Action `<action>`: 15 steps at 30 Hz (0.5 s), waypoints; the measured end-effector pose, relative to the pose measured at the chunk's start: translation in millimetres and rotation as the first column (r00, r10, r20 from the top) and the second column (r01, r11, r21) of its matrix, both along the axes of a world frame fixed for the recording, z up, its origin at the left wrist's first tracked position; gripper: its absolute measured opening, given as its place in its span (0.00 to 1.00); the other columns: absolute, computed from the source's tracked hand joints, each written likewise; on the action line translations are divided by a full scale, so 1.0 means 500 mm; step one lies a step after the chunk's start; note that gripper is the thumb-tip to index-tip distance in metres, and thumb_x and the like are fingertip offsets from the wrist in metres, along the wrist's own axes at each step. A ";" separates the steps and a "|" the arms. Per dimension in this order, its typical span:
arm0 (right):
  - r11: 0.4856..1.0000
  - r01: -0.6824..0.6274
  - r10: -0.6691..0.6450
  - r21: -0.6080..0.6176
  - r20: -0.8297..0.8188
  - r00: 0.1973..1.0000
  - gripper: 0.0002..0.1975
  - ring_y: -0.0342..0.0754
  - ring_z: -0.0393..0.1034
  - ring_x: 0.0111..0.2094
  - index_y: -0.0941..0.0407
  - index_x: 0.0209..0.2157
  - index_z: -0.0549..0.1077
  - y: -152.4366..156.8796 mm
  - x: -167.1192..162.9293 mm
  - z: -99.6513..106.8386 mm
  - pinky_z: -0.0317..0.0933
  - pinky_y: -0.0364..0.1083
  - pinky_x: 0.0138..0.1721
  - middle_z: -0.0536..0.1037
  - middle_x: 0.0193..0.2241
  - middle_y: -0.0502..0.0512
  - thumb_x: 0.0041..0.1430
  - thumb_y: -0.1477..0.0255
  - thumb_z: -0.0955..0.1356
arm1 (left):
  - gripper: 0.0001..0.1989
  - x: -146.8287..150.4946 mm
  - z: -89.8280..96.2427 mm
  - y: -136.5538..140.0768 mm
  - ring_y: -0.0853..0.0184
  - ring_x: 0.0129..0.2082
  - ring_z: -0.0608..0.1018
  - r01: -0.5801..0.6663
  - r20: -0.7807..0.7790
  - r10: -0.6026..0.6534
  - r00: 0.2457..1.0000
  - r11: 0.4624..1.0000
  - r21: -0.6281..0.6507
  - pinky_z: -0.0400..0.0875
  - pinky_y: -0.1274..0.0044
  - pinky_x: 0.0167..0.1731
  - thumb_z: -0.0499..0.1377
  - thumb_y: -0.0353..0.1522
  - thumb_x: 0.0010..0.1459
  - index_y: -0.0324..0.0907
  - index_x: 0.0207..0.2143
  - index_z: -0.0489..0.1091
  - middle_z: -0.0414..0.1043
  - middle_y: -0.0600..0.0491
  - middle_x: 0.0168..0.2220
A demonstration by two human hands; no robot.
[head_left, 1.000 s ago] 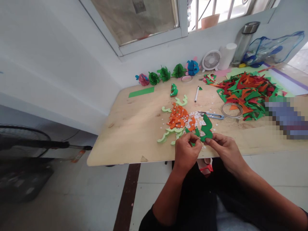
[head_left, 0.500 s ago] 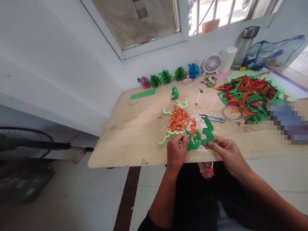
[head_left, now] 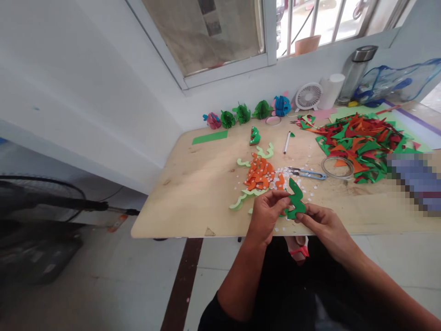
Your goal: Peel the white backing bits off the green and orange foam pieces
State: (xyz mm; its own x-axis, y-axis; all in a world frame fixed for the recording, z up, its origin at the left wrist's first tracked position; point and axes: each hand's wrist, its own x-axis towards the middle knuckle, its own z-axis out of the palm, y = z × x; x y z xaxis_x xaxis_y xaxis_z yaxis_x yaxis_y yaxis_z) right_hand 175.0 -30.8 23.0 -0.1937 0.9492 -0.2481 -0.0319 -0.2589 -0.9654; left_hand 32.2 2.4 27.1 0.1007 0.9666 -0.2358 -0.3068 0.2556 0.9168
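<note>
Just above the table's front edge, my right hand pinches a wavy green paper cutout by its lower right side. My left hand is closed, its thumb and fingertips at the cutout's left edge. Part of another green piece shows behind the left fingers, mostly hidden. Beyond the hands lie a heap of orange paper cutouts dotted with small white squares, and pale green wavy strips. Small white bits are scattered beside blue-handled thread snips.
A big pile of red, orange and green paper scraps covers the right side, with a tape roll at its edge. Along the wall stand folded paper figures, a small fan and a glass bottle. A pen lies mid-table.
My left hand has moved right, from beside the green pieces on the table to the edge of the cutout in my right hand. The view has shifted slightly.
</note>
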 end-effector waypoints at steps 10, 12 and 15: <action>0.998 0.063 -0.063 -0.015 -0.006 0.998 0.16 0.45 0.65 0.18 0.55 0.21 0.72 -0.003 0.002 -0.005 0.59 0.44 0.20 0.72 0.14 0.50 0.53 0.58 0.69 | 0.06 -0.031 -0.032 -0.001 0.72 0.22 0.71 -0.110 -0.278 0.167 0.946 0.971 0.211 0.63 0.80 0.28 0.55 0.34 0.57 0.41 0.32 0.69 0.70 0.57 0.20; 0.998 0.065 -0.065 -0.023 -0.014 0.998 0.16 0.45 0.64 0.17 0.55 0.22 0.72 -0.003 0.002 -0.004 0.59 0.44 0.19 0.72 0.14 0.50 0.52 0.57 0.70 | 0.10 -0.036 -0.043 0.003 0.72 0.19 0.68 -0.065 -0.418 0.162 0.894 0.970 0.235 0.62 0.79 0.26 0.51 0.36 0.60 0.41 0.31 0.67 0.65 0.59 0.17; 0.998 0.056 -0.056 -0.037 -0.015 0.998 0.16 0.45 0.64 0.16 0.55 0.22 0.73 -0.004 0.004 -0.003 0.58 0.44 0.18 0.72 0.14 0.49 0.52 0.57 0.70 | 0.14 -0.043 -0.048 0.010 0.70 0.19 0.69 -0.048 -0.622 0.214 0.753 0.961 0.273 0.63 0.78 0.25 0.50 0.37 0.61 0.42 0.25 0.67 0.65 0.58 0.17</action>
State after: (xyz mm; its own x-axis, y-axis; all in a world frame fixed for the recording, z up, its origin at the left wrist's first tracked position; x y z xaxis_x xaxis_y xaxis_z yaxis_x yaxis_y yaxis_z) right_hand 177.0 -32.8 21.5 -0.1444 0.9491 -0.2798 -0.0624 -0.2909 -0.9547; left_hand 10.8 7.2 2.9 -0.1252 0.9917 0.0281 0.3579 0.0187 0.9336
